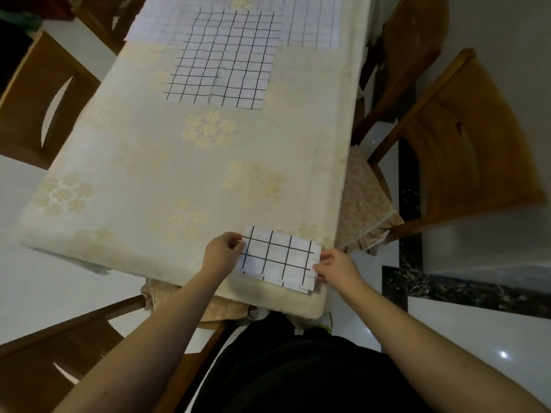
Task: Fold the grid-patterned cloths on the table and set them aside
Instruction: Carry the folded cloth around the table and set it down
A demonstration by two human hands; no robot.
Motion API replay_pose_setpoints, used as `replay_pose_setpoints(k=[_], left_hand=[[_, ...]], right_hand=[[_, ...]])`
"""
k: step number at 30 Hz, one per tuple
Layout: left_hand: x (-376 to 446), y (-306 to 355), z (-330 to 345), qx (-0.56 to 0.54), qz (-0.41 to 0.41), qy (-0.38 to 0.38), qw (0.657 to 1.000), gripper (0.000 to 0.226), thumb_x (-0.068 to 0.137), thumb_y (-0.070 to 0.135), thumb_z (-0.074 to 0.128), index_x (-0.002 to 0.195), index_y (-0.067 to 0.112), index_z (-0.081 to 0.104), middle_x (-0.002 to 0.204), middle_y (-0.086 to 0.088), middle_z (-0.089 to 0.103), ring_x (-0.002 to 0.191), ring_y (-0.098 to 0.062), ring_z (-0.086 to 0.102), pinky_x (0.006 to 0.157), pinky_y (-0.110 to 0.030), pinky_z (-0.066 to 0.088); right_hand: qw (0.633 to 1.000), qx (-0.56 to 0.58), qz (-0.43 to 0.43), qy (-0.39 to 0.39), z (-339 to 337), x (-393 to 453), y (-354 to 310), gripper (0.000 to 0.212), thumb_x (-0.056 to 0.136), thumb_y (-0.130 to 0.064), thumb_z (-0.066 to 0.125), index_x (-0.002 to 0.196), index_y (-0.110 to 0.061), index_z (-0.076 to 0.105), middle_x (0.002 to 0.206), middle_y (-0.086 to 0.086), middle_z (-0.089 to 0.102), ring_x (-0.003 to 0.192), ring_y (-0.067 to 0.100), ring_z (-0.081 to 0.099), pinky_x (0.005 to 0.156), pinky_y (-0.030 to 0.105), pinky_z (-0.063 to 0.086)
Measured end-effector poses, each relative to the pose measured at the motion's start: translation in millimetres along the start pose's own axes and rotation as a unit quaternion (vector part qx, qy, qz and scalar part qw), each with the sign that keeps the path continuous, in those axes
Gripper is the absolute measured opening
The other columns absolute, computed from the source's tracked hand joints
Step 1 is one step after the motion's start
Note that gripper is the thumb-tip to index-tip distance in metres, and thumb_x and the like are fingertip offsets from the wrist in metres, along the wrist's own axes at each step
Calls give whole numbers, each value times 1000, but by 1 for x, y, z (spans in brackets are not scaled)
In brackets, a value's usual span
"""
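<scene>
A small folded white cloth with a black grid (278, 257) lies at the table's near right corner, its layered edges showing along the front. My left hand (222, 253) pinches its left edge. My right hand (335, 266) grips its right edge. Farther back, an unfolded black-grid cloth (223, 59) lies flat in the middle of the table. It overlaps a larger, paler grid cloth (313, 22) spread across the far end.
The table wears a cream floral tablecloth (167, 162). Wooden chairs stand at the left (35, 99), near left (74, 347) and right (465, 144), with a cushioned seat (362, 204) tucked by the right edge. White glossy floor surrounds the table.
</scene>
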State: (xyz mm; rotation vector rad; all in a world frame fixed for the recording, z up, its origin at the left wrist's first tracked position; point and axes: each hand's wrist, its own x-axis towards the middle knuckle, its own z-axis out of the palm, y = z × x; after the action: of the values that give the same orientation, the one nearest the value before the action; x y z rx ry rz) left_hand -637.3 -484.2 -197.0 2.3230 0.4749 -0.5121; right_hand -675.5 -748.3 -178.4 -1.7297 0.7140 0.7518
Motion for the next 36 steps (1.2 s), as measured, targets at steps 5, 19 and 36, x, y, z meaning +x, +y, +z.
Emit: replay_pose_setpoints(k=[5,19,36], left_hand=[[3,-10,0,103,115,79,985,28,95,34,58,114,14,63,98,-3,66,87,-22,63,73,-33,49],[23,-37,36,339,435,-67,831,62,104,48,21,156,14,14,163,-4,10,151,-17,6,122,-38,11],[23,-49,3,396,368,-89,837,98,88,79,25,155,9,7,163,-7,5,151,-24,6,118,-42,5]], right_hand=[[967,-209,-62,133,0,-8,0,25,96,-27,54,119,-16,56,109,5,59,96,25,61,83,39,53],[834,-500,-214,97,98,29,10,66,101,-50,23,155,-12,23,163,5,15,150,17,10,119,36,0],[826,-526,-190,70,52,21,32,89,87,-76,3,145,-19,-32,154,-2,-39,143,13,-33,118,36,-17]])
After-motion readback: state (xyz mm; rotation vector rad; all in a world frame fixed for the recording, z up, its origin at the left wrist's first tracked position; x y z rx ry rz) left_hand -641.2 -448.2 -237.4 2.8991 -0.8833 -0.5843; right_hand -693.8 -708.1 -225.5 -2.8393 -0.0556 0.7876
